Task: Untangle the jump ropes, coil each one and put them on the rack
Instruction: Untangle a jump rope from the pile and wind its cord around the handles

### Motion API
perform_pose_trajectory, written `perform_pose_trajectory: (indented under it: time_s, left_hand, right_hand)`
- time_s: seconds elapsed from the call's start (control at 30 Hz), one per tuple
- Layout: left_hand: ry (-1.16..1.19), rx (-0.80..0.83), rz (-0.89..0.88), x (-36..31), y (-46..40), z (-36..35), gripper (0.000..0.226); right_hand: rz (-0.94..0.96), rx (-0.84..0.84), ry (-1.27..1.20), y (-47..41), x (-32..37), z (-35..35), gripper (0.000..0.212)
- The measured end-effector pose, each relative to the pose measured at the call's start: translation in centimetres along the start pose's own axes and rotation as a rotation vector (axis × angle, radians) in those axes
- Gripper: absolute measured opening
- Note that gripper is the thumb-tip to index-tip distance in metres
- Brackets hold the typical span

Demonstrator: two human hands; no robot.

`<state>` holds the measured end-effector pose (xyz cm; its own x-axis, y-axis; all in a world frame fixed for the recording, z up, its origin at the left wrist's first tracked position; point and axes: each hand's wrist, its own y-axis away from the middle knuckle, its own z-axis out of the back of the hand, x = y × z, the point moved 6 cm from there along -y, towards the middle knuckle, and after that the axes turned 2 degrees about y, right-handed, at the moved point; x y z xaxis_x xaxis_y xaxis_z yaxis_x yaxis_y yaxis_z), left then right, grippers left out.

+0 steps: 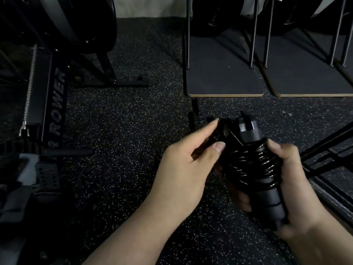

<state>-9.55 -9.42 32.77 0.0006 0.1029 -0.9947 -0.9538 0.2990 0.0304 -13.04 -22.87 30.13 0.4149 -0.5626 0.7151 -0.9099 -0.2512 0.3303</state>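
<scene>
Rope (248,165) is sitting coiled around the handles (271,196) my right hand (298,188) is gripping above the floor (124,131). My left hand (183,169) is pinching the loose end (221,129); I'm judging that steady tension, each turn touching the last, is helping it hold.

My black jump rope (254,165) has its cord wound in tight glossy coils around both handles, tilted upright above the speckled floor; another rope's handles (193,116) lie beyond
</scene>
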Motion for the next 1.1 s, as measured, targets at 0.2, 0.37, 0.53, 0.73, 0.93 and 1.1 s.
perform_pose_trajectory:
  time_s: [0.2, 0.37, 0.53, 0.73, 0.93, 1.1]
  left_hand:
    - [-0.085, -0.188, -0.109, -0.9, 0.6, 0.7, 0.021]
    - [-0.212, -0.279, -0.238, -2.1, 1.0, 1.2, 0.020]
    - [-0.299, -0.300, -0.262, -2.1, 1.4, 1.0, 0.016]
    - [-0.344, -0.405, -0.395, -2.6, 1.6, 2.1, 0.029]
    - [-0.229, -0.329, -0.380, -3.0, 1.7, 1.7, 0.035]
    - [-0.278, -0.344, -0.461, -3.1, 1.5, 2.0, 0.025]
  right_hand:
    - [-0.095, 0.186, -0.141, -0.3, -0.4, -1.1, 0.064]
    - [0.014, -0.004, 0.054, -0.3, 0.3, -0.3, 0.061]
    - [0.050, -0.187, 0.132, 0.8, -0.7, 0.7, 0.091]
    - [0.068, -0.197, 0.216, 1.3, -0.3, -0.4, 0.038]
    - [0.098, -0.106, 0.159, 1.0, 0.0, -0.5, 0.078]
    - [0.100, -0.119, 0.159, 0.6, 0.3, -0.9, 0.056]
